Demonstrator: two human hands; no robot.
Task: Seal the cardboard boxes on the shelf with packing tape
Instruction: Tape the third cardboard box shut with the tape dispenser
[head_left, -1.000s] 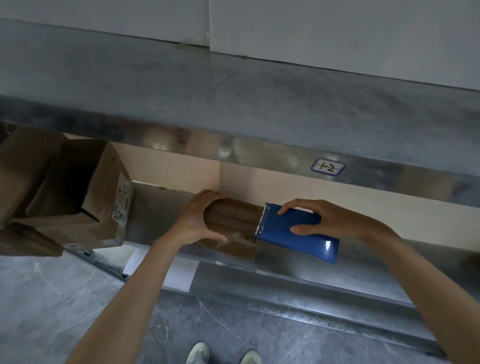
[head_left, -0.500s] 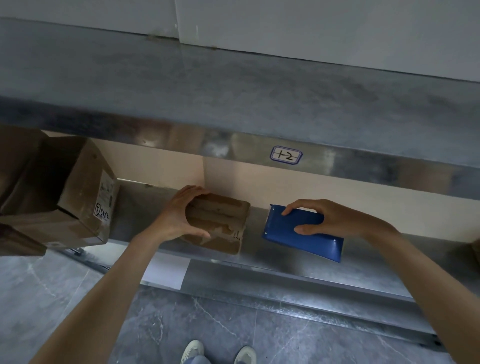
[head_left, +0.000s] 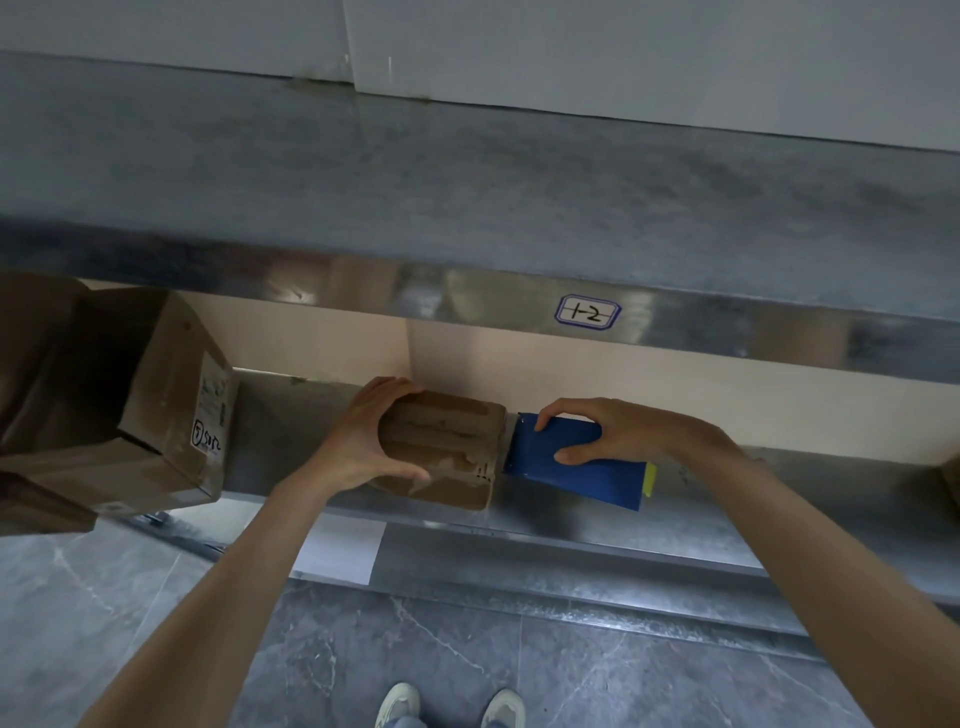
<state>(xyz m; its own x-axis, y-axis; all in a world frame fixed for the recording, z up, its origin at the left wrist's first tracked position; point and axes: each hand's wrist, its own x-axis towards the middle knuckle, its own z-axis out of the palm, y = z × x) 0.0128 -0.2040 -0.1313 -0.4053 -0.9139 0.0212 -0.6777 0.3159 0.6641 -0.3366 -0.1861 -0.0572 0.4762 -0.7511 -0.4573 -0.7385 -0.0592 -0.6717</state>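
I take this for a stockroom or small warehouse. The shelving is bare metal, an upper shelf (head_left: 467, 182) over a lower shelf (head_left: 779, 483), and the upper one's front lip carries a handwritten tag (head_left: 588, 312) reading 1-2, like a bin location. A large cardboard box (head_left: 156, 431) with a printed shipping label (head_left: 214, 397) and marker scrawl stands near a small taped box (head_left: 441, 431) and a blue tape dispenser (head_left: 561, 462). I also see grey stone-look floor tiles (head_left: 415, 649) and a plain white wall (head_left: 623, 52).
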